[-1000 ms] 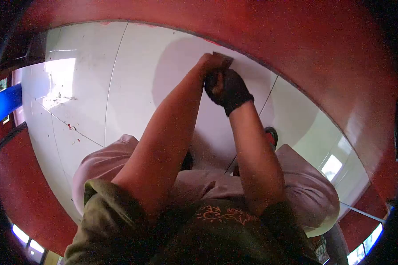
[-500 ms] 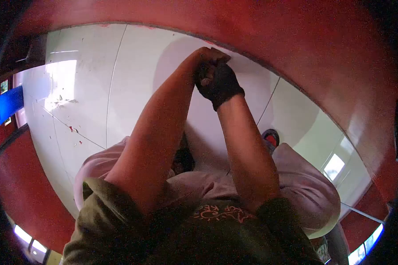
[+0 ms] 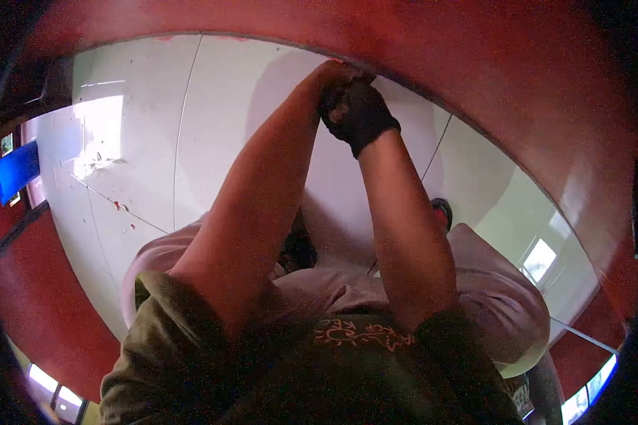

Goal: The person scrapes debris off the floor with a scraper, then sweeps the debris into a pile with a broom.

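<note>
Both arms stretch forward, and the hands meet low against the red panel at the floor's far edge. My left hand (image 3: 331, 74), bare where it shows, is closed with its fingers mostly turned away from view. Pressed up beside it is my right hand (image 3: 361, 117) in a black glove, also closed, with some bare skin showing. Whatever lies between or inside the hands is dark and hidden. Close in front of them runs the lower edge of the red panel (image 3: 432, 64).
White floor tiles (image 3: 227, 92) spread below, with small red scraps (image 3: 120, 206) and other debris at left. My bent knees (image 3: 503, 304) and a dark shoe (image 3: 442, 212) are near. A red surface (image 3: 49, 283) stands at left, and a blue object (image 3: 17, 171) beyond it.
Both hands have shifted slightly forward together, nearer the red panel's edge, and stay closed against each other. The view has tilted slightly.
</note>
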Demonstrator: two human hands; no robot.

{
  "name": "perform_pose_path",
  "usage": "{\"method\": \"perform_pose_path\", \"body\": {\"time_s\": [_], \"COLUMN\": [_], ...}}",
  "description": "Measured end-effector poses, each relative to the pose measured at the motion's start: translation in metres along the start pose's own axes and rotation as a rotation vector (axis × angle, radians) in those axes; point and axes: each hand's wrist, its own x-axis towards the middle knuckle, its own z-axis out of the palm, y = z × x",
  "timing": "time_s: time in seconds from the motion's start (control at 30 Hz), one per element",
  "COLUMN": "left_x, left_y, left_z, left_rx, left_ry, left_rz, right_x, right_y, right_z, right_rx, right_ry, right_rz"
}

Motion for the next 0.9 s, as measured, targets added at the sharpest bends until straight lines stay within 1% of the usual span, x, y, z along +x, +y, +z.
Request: {"method": "perform_pose_path", "body": {"time_s": [0.03, 0.1, 0.13, 0.2, 0.23, 0.3, 0.33, 0.4, 0.43, 0.47, 0.5, 0.53, 0.57, 0.6, 0.63, 0.7, 0.73, 0.77, 0.83, 0.9], "left_x": [0.000, 0.002, -0.001, -0.005, -0.006, -0.007, -0.004, -0.001, -0.001, -0.004, -0.006, -0.008, -0.008, -0.007, -0.008, -0.003, -0.002, 0.000, -0.006, -0.012], "left_y": [0.001, 0.003, 0.004, 0.006, 0.006, 0.005, 0.003, 0.003, 0.004, 0.001, 0.004, 0.005, 0.006, 0.006, 0.007, 0.006, 0.008, 0.008, 0.015, 0.016], "left_z": [0.002, 0.004, 0.006, 0.009, 0.008, 0.009, 0.008, 0.007, 0.008, 0.013, 0.015, 0.018, 0.018, 0.019, 0.018, 0.015, 0.017, 0.018, 0.023, 0.029], "left_rx": [0.005, 0.026, 0.033, 0.042, 0.041, 0.042, 0.034, 0.035, 0.052, 0.071, 0.081, 0.087, 0.088, 0.089, 0.083, 0.090, 0.092, 0.095, 0.121, 0.125], "left_ry": [0.002, 0.007, 0.009, 0.020, 0.030, 0.053, 0.051, 0.056, 0.058, 0.072, 0.086, 0.098, 0.111, 0.123, 0.126, 0.140, 0.144, 0.146, 0.141, 0.125], "left_rz": [0.003, 0.014, 0.013, 0.005, 0.000, -0.010, -0.014, -0.011, -0.012, -0.013, -0.020, -0.030, -0.040, -0.051, -0.056, -0.048, -0.052, -0.044, -0.039, -0.049], "right_x": [-0.002, -0.006, -0.011, -0.026, -0.020, -0.007, -0.010, -0.007, -0.007, -0.006, -0.008, -0.010, -0.013, -0.016, -0.018, -0.019, -0.020, -0.018, -0.018, -0.034], "right_y": [0.001, 0.007, -0.002, -0.021, -0.011, 0.017, 0.004, -0.014, -0.004, 0.013, 0.019, 0.019, 0.026, 0.021, 0.014, -0.005, -0.004, 0.001, 0.004, 0.004], "right_z": [0.000, 0.001, -0.011, -0.025, -0.013, 0.021, 0.009, -0.023, -0.005, 0.027, 0.035, 0.035, 0.031, 0.019, 0.006, -0.021, -0.019, -0.011, -0.010, -0.001], "right_rx": [-0.006, -0.203, -0.209, 0.108, 0.115, 0.229, 0.236, -0.339, -0.347, 0.463, 0.870, 1.277, 0.448, 0.030, -0.377, 0.252, 0.247, 0.116, -0.023, -0.028], "right_ry": [0.006, 0.026, 0.028, 0.128, 0.123, 0.201, 0.195, -0.184, -0.171, 0.066, 0.160, 0.298, 0.238, 0.167, 0.143, 0.030, 0.037, -0.001, -0.026, 0.387], "right_rz": [-0.001, -0.137, -0.135, 0.087, 0.087, -0.127, -0.122, -0.108, -0.109, 0.016, 0.104, 0.156, -0.055, -0.140, -0.253, 0.031, 0.024, 0.026, 0.032, -0.164]}}
